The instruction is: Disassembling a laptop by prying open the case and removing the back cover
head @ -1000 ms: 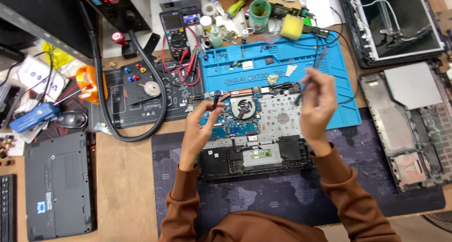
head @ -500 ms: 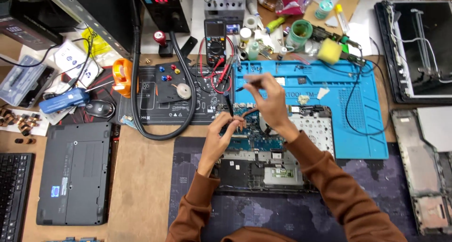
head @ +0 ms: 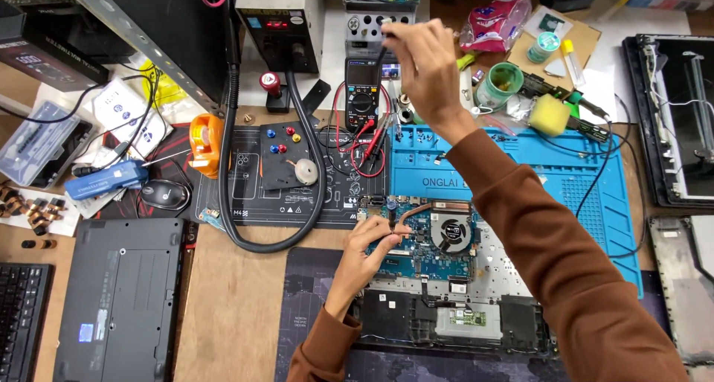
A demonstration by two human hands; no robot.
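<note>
An opened laptop base [head: 446, 319] lies on a dark mat, its blue motherboard [head: 420, 267], copper heat pipe [head: 428, 207] and round fan [head: 451, 232] exposed. My left hand [head: 368, 244] rests on the board's left part, fingertips pinched around a small dark upright tool [head: 390, 209] beside the heat pipe. My right hand [head: 420, 51] is stretched far back, up at a grey bench unit with knobs [head: 370, 26]. It grips a thin dark stick-like tool [head: 381, 58] that points down toward a multimeter [head: 363, 95].
A blue work mat [head: 580, 181] lies under the laptop's far side. A black mat with a hose [head: 230, 196], orange tape [head: 206, 144], a mouse [head: 165, 194] and a laptop cover [head: 119, 293] lie left. A green cup [head: 498, 84], a yellow sponge [head: 549, 114] and a screen frame [head: 669, 122] are right.
My right hand has lifted from above the motherboard and reached back to the grey unit, carrying its thin tool. My left hand has stayed on the board.
</note>
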